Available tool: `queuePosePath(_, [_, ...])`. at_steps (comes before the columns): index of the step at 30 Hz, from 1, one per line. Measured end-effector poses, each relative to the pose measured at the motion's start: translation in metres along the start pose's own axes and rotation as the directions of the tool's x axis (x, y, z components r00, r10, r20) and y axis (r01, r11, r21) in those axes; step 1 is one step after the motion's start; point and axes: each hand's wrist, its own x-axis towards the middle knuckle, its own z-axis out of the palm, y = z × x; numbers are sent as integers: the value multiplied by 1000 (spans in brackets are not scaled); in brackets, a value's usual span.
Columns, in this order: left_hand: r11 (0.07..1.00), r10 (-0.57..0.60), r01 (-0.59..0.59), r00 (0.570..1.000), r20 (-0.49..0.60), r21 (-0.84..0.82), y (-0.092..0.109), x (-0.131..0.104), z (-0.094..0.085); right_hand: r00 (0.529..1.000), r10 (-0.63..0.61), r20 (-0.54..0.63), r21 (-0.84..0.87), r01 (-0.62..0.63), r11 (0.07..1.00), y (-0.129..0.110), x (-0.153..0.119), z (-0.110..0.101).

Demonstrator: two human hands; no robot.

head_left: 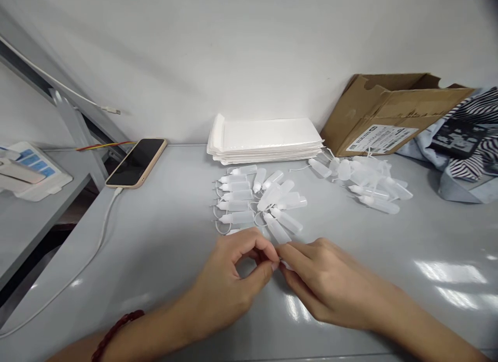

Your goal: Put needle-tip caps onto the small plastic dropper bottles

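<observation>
My left hand (239,274) is closed in a pinch, thumb against forefinger. Its fingertips meet those of my right hand (324,279), also closed. Only a tiny pale bit shows where they join, too small to name. Just beyond my hands lies a loose cluster of small translucent dropper bottles (286,221) with white tips and thin tethers. To its left, more of these bottles (236,195) lie side by side in a column, thin tips pointing left. The nearest bottle of that column is partly hidden by my left hand.
Behind the bottles is a stack of white padded envelopes (268,134). Another heap of bottles (375,178) lies right, before an open cardboard box (397,110) and striped cloth (474,123). A phone (136,163) with a white charging cable (101,237) rests left on the grey table (155,237).
</observation>
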Motion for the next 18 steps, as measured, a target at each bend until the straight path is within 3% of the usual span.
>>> queuePosePath(11, [975, -92, 86, 996, -21, -206, -5, 0, -10, 998, 53, -20, 98, -50, 994, 6, -2, -7])
queuePosePath(18, [971, -80, 73, 997, -18, -227, -5, 4, -9, 998, 57, -5, 106, -56, 993, 6, -1, -8])
